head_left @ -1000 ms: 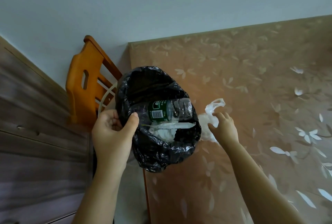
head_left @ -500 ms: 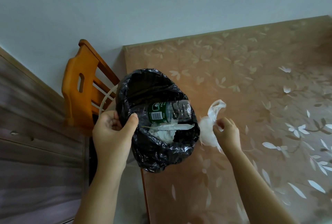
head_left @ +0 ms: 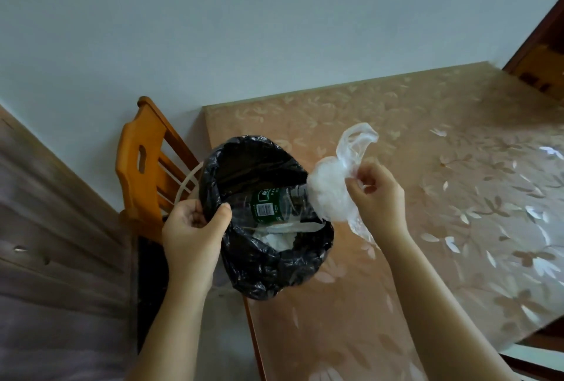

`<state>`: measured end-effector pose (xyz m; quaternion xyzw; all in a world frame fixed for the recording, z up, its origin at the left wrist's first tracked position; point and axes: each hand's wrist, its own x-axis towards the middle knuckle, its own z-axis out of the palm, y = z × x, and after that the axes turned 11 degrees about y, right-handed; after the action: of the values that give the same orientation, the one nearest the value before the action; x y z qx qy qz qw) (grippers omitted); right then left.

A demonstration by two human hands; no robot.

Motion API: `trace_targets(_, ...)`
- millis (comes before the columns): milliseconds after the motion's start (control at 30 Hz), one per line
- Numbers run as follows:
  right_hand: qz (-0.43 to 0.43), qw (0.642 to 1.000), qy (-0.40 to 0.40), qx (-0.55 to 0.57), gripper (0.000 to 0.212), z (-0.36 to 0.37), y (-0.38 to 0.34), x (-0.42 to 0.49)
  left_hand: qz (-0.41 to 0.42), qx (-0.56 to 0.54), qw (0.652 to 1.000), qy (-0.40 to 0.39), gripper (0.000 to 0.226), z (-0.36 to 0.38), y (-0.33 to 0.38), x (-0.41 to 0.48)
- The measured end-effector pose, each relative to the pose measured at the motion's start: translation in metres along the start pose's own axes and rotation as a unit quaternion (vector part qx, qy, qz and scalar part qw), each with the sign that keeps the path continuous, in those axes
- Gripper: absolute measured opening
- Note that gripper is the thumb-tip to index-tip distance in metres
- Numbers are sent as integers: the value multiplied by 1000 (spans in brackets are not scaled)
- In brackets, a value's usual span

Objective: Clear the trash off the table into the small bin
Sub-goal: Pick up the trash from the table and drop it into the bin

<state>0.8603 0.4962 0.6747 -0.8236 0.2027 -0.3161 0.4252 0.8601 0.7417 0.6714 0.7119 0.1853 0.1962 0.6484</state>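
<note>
Head view, the only one. Small bin [head_left: 265,258] lined with a black bag, held up at the near left corner of the tabletop [head_left: 427,258], mouth tilted toward the camera. Left hand [head_left: 195,228] clenched on the bin's near rim, thumb hooked over the black liner, fingers behind it. Right hand [head_left: 377,197] pinched shut on a crumpled clear plastic bag [head_left: 332,194], lifted off the tabletop and hanging just beside the bin's right rim, one loose handle loop sticking up, a tail trailing below the wrist. Bulk of the plastic touching or overlapping the rim's edge; not yet inside.

Already in the bin: a clear plastic bottle [head_left: 274,205] with a green label lying on its side, a pale flat strip below it, and some white crumpled waste [head_left: 274,240] at the bottom. Judged from that, most of the clearing done.

Left to do: carry the clear plastic bag over the mouth and let go. Light, springy stuff, likely to cling to fingers or catch on the rim, so probably worth a push down past the bottle.

Rest of the visible tabletop patterned with pale leaves and glare patches, no other trash made out on it; far right corner blurred and partly out of frame, so cannot tell there. Orange wooden chair [head_left: 143,167] behind the bin, against the wall.
</note>
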Motion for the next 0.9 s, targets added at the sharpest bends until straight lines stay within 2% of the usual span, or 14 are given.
trace_targets(67,-16,999,-26,20,10,3,-18,-8,6,5,1000,-1,10,-4,2,-4)
trace_targets(200,-63,993,-95,42,23,17,-49,-27,21,14,1000,-5,12,-11,7,-12)
trace_targets(333,-87,984,-146,61,16,31,-70,-46,30,8,999,-13,13,-20,11,-17)
trace_targets(433,-117,965,-226,64,9,37,-82,-59,28,2,999,-15,11,-28,14,-21)
trace_targets(500,-147,951,-266,49,22,36,-87,-66,33,0,999,-14,11,-35,14,-23)
trace_targets(600,-187,947,-261,27,28,25,-88,-73,36,0,999,-8,11,-45,11,-26)
trace_targets(767,-201,961,-180,-63,27,0,-67,-87,28,6,1000,5,14,-59,-2,-32)
trace_targets(900,-191,962,-133,-142,25,-25,-37,-99,18,11,1000,12,27,-62,-5,-43)
